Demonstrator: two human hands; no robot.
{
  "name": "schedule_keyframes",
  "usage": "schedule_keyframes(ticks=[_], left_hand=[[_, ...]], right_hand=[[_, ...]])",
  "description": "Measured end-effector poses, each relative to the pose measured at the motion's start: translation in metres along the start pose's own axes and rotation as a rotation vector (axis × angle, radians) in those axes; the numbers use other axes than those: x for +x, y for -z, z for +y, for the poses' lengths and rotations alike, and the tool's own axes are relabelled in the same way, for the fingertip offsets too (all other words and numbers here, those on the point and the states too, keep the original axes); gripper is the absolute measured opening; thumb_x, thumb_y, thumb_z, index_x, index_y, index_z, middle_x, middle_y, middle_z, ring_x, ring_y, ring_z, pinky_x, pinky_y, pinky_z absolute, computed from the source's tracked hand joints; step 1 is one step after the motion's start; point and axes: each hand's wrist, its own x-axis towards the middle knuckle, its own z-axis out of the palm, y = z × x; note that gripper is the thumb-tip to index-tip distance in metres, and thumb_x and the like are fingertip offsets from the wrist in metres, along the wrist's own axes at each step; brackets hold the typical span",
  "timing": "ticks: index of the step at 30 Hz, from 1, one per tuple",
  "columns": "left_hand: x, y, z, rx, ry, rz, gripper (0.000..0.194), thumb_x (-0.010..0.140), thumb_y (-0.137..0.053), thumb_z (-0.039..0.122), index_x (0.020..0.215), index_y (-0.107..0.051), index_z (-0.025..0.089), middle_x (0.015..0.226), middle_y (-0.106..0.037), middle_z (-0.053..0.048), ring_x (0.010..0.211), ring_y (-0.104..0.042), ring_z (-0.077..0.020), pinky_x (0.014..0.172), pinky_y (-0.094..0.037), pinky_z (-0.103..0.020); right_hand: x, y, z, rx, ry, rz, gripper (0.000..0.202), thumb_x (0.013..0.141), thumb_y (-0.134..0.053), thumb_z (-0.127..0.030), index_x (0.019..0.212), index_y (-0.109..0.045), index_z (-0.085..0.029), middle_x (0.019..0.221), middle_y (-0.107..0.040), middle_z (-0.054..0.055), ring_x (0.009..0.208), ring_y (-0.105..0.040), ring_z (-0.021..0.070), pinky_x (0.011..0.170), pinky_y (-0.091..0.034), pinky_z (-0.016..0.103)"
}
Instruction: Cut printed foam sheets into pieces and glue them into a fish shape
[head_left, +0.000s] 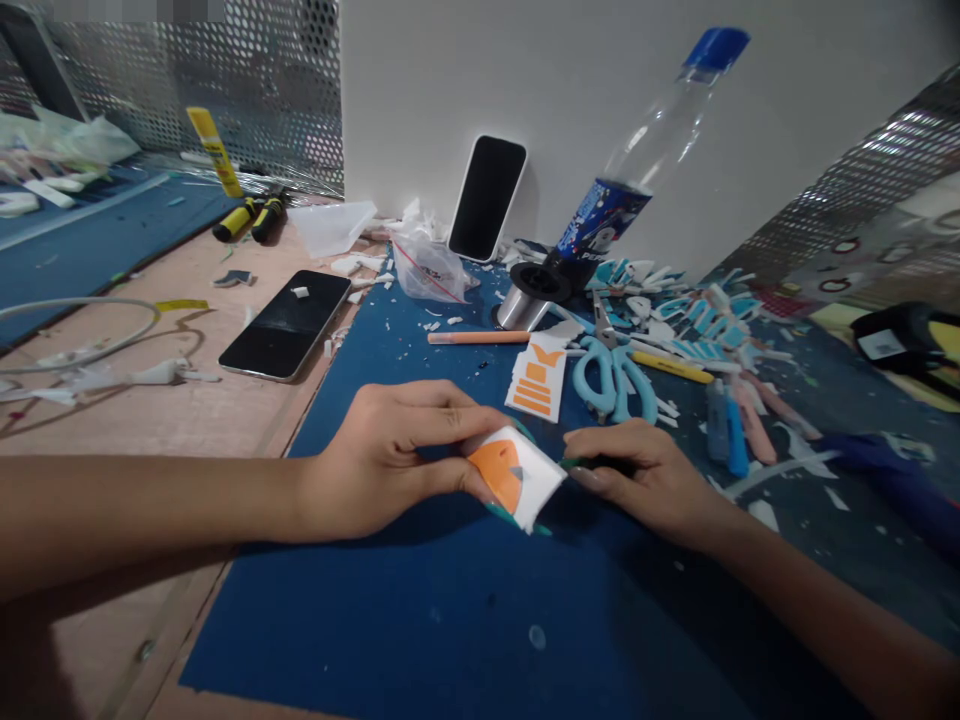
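Observation:
My left hand (405, 450) pinches a small white foam piece (541, 480) that bears an orange shape with a small grey mark. Teal bits show behind the piece, above and below it; what they belong to is hidden. Close by the piece's right corner, my right hand (645, 475) is closed on something narrow and dark green, mostly covered by the fingers. Just beyond the hands lies a white sheet (556, 386) with orange cut-out shapes. Light-blue scissors (616, 375) rest to its right, and an orange pen-like stick (478, 338) lies behind.
A blue mat (360, 620) covers the work surface. Beyond stand a bottle (607, 215), a wire spool (529, 298) and a leaning phone (489, 198). Another phone (287, 325) lies left. Foam scraps (705, 315) and several cutter-like tools crowd the right. Pliers (251, 217) and a glue stick (215, 152) sit back left.

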Motion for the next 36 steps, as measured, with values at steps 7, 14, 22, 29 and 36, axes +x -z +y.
schedule_keyframes(ticks=[7, 14, 22, 29, 36], left_hand=[[-0.001, -0.001, 0.001, -0.002, 0.009, -0.037, 0.026, 0.082, -0.069, 0.025, 0.102, -0.07, 0.008, 0.083, -0.067, -0.007, 0.072, -0.065, -0.0094, 0.066, -0.054, -0.016], [-0.001, 0.001, 0.004, 0.002, -0.01, -0.093, 0.023, 0.089, -0.06, 0.026, 0.106, -0.069, 0.013, 0.085, -0.066, -0.006, 0.074, -0.065, -0.0096, 0.068, -0.055, -0.017], [-0.002, 0.0, 0.003, -0.011, 0.013, -0.105, 0.025, 0.086, -0.064, 0.023, 0.105, -0.069, 0.008, 0.085, -0.066, -0.008, 0.074, -0.064, -0.0096, 0.069, -0.053, -0.017], [0.0, -0.002, 0.003, 0.001, 0.05, -0.12, 0.026, 0.082, -0.069, 0.024, 0.102, -0.07, 0.007, 0.083, -0.066, -0.007, 0.072, -0.062, -0.0098, 0.066, -0.052, -0.017], [0.001, -0.001, 0.003, -0.026, 0.059, -0.137, 0.027, 0.08, -0.07, 0.019, 0.104, -0.069, 0.005, 0.086, -0.068, -0.009, 0.075, -0.065, -0.0109, 0.068, -0.051, -0.017]], right_hand=[[0.0, -0.001, -0.004, -0.01, 0.033, -0.022, 0.04, 0.092, -0.047, -0.045, 0.064, -0.057, -0.018, 0.048, -0.043, -0.005, 0.042, -0.038, 0.0064, 0.041, -0.031, 0.019], [-0.002, -0.003, -0.006, -0.02, 0.023, -0.027, 0.043, 0.092, -0.046, -0.049, 0.065, -0.058, -0.019, 0.049, -0.047, -0.004, 0.043, -0.042, 0.0069, 0.042, -0.034, 0.019], [-0.003, -0.005, -0.007, -0.075, 0.015, 0.03, 0.045, 0.091, -0.046, -0.05, 0.061, -0.059, -0.019, 0.048, -0.049, -0.003, 0.041, -0.041, 0.0077, 0.042, -0.033, 0.021], [-0.002, -0.008, -0.014, -0.111, 0.044, 0.073, 0.043, 0.093, -0.044, -0.048, 0.065, -0.059, -0.018, 0.053, -0.055, -0.002, 0.043, -0.044, 0.0076, 0.043, -0.034, 0.021], [-0.001, -0.012, -0.026, -0.124, 0.062, 0.113, 0.037, 0.094, -0.045, -0.04, 0.067, -0.055, -0.017, 0.051, -0.046, -0.005, 0.041, -0.038, 0.0048, 0.041, -0.029, 0.018]])
